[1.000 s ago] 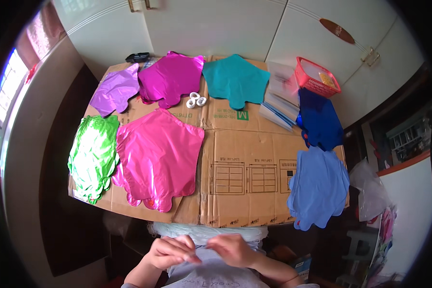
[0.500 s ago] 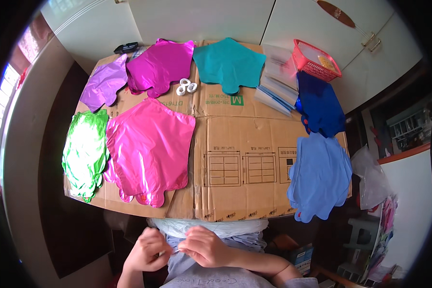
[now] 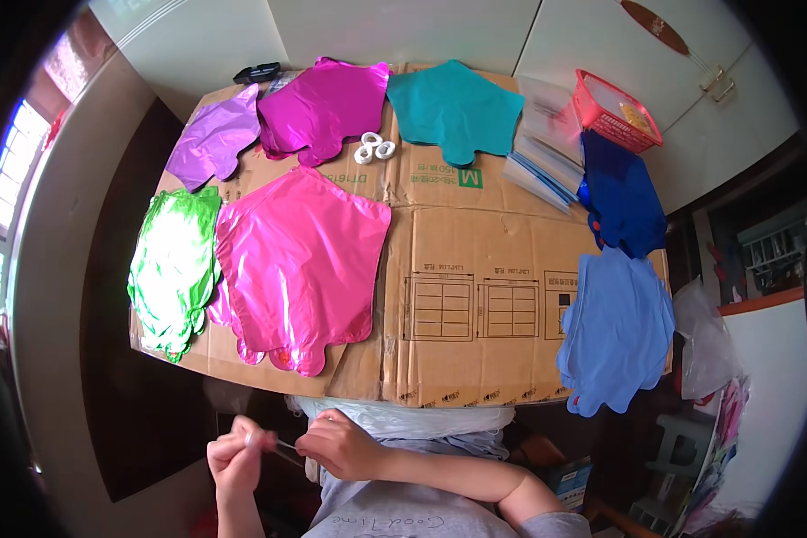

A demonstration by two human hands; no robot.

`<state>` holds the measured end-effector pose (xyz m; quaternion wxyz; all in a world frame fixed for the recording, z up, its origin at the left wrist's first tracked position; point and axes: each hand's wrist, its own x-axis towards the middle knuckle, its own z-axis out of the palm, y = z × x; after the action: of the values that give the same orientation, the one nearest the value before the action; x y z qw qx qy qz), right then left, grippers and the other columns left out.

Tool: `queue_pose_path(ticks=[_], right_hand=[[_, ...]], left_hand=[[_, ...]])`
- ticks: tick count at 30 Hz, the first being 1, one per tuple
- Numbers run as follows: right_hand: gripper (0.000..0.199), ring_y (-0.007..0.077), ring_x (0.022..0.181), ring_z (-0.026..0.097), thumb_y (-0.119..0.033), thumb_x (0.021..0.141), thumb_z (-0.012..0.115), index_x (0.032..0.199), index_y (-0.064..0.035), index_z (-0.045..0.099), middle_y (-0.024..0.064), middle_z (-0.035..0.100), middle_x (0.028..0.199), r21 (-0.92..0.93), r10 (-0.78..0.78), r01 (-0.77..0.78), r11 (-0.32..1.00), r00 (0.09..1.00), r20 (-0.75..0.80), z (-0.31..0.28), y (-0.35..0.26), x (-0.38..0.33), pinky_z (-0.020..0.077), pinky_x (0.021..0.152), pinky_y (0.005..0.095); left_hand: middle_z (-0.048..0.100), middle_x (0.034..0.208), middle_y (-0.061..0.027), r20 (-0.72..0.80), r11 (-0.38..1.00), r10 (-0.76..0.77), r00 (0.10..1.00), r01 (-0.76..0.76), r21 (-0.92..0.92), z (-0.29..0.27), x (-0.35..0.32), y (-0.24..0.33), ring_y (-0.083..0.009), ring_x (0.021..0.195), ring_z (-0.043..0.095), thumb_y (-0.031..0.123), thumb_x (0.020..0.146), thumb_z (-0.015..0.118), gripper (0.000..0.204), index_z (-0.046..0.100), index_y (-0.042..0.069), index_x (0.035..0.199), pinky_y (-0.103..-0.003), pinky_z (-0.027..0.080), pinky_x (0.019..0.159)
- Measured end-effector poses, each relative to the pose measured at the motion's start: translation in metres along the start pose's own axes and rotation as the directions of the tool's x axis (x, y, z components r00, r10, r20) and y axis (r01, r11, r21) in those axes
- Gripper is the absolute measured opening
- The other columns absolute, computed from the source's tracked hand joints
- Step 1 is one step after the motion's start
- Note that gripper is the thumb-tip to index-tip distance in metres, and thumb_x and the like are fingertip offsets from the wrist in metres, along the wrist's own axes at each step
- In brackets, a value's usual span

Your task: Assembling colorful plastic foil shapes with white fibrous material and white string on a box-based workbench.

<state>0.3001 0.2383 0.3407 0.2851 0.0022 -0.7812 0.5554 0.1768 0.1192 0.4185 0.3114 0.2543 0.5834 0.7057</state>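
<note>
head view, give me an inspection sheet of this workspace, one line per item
surface: flattened brown cardboard covers the table, printed panels showing.
job's things: a thin pale strip, pulled taut between both hands below the near table edge; what it is cannot be told.
clutter: foil balloons lie flat: green, pink, purple, magenta, teal, dark blue, light blue. White tape rolls, stacked clear bags, red basket, small black item.
grips: left hand pinches one end of the strip, right hand the other.
cables: nothing seen.
surroundings: white cupboard doors behind, window at left.
</note>
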Motion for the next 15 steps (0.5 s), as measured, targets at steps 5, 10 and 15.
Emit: queue_pose_path(ticks=[5,10,15], right_hand=[[0.008,0.0213,0.074,0.057,-0.01,0.077,0.061,0.083,-0.0068,0.056,0.0052,0.056,0.071,-0.004,-0.008,0.008,1.0,1.0,-0.022,0.003,0.002,0.006,0.0399,0.078,0.0365],[0.009,0.021,0.074,0.057,-0.011,0.076,0.063,0.081,-0.0071,0.057,0.0052,0.055,0.07,-0.029,-0.022,0.022,0.999,1.0,-0.01,0.013,0.009,0.008,0.0408,0.077,0.0358],[0.009,0.0224,0.075,0.057,-0.008,0.074,0.061,0.082,-0.0069,0.056,0.0059,0.054,0.072,-0.087,-0.069,0.073,0.993,0.997,0.045,0.013,0.02,0.005,0.0426,0.078,0.0368]], left_hand=[[0.06,0.062,-0.0058,0.544,0.76,-0.241,0.804,-0.192,0.621,-0.022,0.012,0.009,-0.0217,0.068,0.055,-0.001,0.063,0.059,0.009,0.065,0.003,0.069,-0.032,0.042,0.064],[0.065,0.081,-0.0109,0.121,0.921,-0.041,0.992,-0.009,0.39,-0.008,-0.002,0.002,-0.022,0.079,0.054,0.003,0.07,0.064,0.024,0.066,0.0,0.093,-0.031,0.042,0.068],[0.062,0.067,-0.0046,0.469,0.588,-0.266,0.842,-0.244,0.771,-0.019,0.008,0.013,-0.0207,0.066,0.055,0.002,0.069,0.063,0.005,0.064,0.005,0.073,-0.033,0.04,0.063]])
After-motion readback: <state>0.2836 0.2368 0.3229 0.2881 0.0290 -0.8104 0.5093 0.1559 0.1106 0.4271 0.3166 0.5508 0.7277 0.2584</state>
